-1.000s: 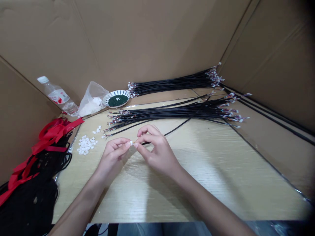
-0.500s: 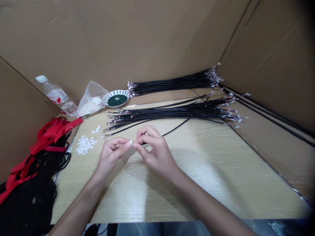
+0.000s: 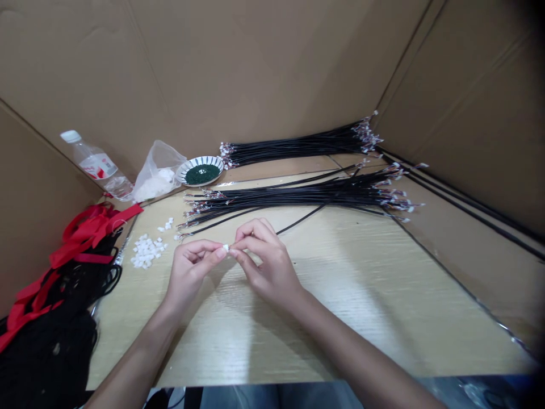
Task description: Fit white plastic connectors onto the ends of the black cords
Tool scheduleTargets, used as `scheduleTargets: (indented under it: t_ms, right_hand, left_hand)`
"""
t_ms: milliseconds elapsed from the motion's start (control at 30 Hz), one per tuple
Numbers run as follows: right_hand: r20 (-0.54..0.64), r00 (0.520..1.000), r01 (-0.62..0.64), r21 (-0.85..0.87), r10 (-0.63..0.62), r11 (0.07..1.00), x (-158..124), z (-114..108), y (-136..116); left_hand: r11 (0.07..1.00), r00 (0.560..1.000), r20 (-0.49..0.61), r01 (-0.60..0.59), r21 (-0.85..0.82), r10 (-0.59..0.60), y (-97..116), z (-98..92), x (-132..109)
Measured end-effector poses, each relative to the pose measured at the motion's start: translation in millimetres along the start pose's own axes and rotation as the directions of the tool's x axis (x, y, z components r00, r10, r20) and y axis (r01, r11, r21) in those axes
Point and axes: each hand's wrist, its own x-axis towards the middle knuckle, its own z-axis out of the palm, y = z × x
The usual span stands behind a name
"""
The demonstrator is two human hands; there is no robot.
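My left hand [image 3: 191, 268] and my right hand [image 3: 266, 264] meet above the pale wooden table [image 3: 374, 284]. Their fingertips pinch a small white connector [image 3: 225, 247] between them. A black wire [image 3: 298, 222] runs from under my right fingers up to the right, towards a bundle of black wires with terminated ends [image 3: 298, 194]. The join between wire and connector is hidden by my fingers. A pile of small white connectors [image 3: 147, 251] lies to the left of my left hand.
A second black wire bundle [image 3: 298, 143] lies farther back, near a striped plate of green granules [image 3: 200, 174], a plastic bag of white pieces [image 3: 158, 179] and a water bottle [image 3: 96, 165]. Red straps [image 3: 85, 238] and black cords [image 3: 51, 352] lie left. Cardboard walls [image 3: 213, 68] surround the table.
My hands stay together at the connector with only slight finger shifts. The whole scene has drifted a little to the left in view.
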Motion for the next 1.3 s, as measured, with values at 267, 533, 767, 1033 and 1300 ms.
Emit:
scheduleTargets:
  t_ms: [267,533,767,1033,1300]
  right_hand:
    - [0.008,0.998,0.065,-0.053,-0.064,0.996,-1.0,0.5,-0.1]
    - [-0.015,0.994,0.103,-0.06,-0.105,0.993,-2.3,1.1,-1.1]
    - [-0.024,0.997,0.076,-0.106,-0.079,0.992,0.8,-5.2,-6.1]
    - [-0.047,0.998,0.046,-0.11,-0.051,0.993,0.8,-3.5,-6.3]
    - [-0.065,0.998,0.015,-0.107,-0.022,0.994,-1.9,0.2,-6.9]
  left_hand:
    - [0.983,0.994,-0.052,-0.086,0.164,0.095,6.4,0.2,-1.3]
    - [0.976,0.986,-0.08,-0.131,0.177,0.147,6.3,2.6,-6.6]
    - [0.992,1.0,0.01,0.007,-0.126,-0.006,0.5,2.5,-1.9]
    - [0.99,1.0,0.001,0.02,-0.136,-0.02,1.8,2.9,-1.5]
    - [0.999,0.998,-0.048,-0.045,-0.03,0.043,-2.6,2.9,-4.6]
